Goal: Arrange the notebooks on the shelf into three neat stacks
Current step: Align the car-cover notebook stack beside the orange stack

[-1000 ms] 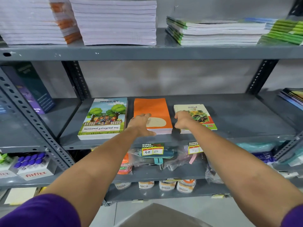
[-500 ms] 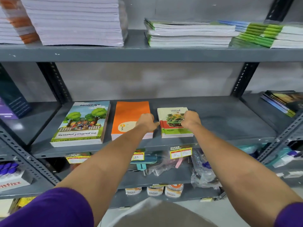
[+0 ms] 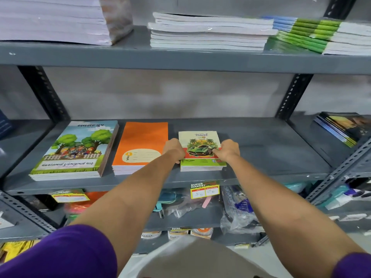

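Note:
Three stacks of notebooks lie side by side on the grey middle shelf (image 3: 271, 157). The left stack (image 3: 74, 151) has a cover with trees and children. The orange stack (image 3: 140, 145) lies in the middle. The small stack on the right (image 3: 198, 143) shows a green car and the word "travel". My left hand (image 3: 173, 150) grips that small stack at its left edge and my right hand (image 3: 228, 150) grips its right edge, thumb on the cover. The stack now sits square to the shelf's front edge.
The shelf above holds thick white paper stacks (image 3: 56, 19), white notebooks (image 3: 208, 31) and green-spined ones (image 3: 313, 35). Dark notebooks (image 3: 345, 127) lie on the neighbouring shelf at right. Price tags (image 3: 204, 190) hang on the front edge. Bagged goods (image 3: 236, 213) fill the lower shelf.
My left hand left the orange stack and went to the small stack's left edge; my right hand shifted to its right edge. The small stack turned from tilted to straight. The camera moved closer.

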Tool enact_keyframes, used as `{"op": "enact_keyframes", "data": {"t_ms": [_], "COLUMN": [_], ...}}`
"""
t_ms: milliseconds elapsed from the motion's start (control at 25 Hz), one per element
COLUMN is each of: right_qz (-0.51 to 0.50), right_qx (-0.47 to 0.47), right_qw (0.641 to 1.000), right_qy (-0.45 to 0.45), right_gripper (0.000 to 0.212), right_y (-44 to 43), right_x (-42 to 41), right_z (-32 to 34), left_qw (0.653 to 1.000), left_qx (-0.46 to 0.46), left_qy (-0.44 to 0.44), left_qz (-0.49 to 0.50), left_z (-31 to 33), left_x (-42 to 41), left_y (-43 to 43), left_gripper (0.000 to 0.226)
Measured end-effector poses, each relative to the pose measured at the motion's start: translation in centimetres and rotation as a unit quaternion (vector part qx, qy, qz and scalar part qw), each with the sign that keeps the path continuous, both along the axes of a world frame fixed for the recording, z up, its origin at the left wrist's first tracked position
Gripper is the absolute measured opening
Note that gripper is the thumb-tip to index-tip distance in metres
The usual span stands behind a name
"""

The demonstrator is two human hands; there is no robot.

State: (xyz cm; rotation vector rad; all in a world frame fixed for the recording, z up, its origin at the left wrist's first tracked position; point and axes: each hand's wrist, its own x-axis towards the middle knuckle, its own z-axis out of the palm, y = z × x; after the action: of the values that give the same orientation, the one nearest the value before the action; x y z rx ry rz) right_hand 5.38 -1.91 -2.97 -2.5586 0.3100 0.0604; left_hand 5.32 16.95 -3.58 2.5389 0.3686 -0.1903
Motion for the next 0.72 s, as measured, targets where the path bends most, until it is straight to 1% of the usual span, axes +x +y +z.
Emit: {"op": "enact_keyframes", "data": {"t_ms": [80,200,360,560,600,640,720], "right_qz": [0.010,0.022,0.023,0.029,0.035,0.053,0.109], "right_qx": [0.007,0.010,0.018,0.006,0.002,-0.001,0.005], "right_qw": [1.000,1.000,0.999,0.999,0.999,0.998,0.994], "right_qy": [-0.006,-0.010,-0.013,-0.020,-0.022,-0.024,-0.021], "right_gripper": [0.032,0.033,0.032,0.030,0.031,0.034,0.045], "right_y": [0.3,0.3,-0.2,0.1,0.0,-0.2,-0.9], "right_x": [0.1,0.3,0.5,0.5,0.4,0.3,0.1], "right_z": [-0.2,-0.5,-0.8,-1.1,-1.2,-1.3,-1.5], "left_qw": [1.000,1.000,1.000,0.998,0.998,0.998,0.996], "left_qx": [-0.009,-0.010,0.024,0.060,0.059,0.054,0.040], "left_qy": [0.001,0.003,-0.006,-0.034,-0.037,-0.041,-0.044], "left_qz": [0.012,0.016,-0.004,-0.001,-0.001,-0.010,-0.067], "left_z": [-0.1,-0.1,0.1,-0.1,-0.2,-0.2,0.2], "left_x": [0.2,0.3,0.0,-0.5,-0.5,-0.7,-0.9], "left_y": [0.1,0.4,0.1,-0.7,-0.7,-0.7,-0.1], "left_gripper": [0.022,0.021,0.021,0.004,0.008,0.016,0.040]}}
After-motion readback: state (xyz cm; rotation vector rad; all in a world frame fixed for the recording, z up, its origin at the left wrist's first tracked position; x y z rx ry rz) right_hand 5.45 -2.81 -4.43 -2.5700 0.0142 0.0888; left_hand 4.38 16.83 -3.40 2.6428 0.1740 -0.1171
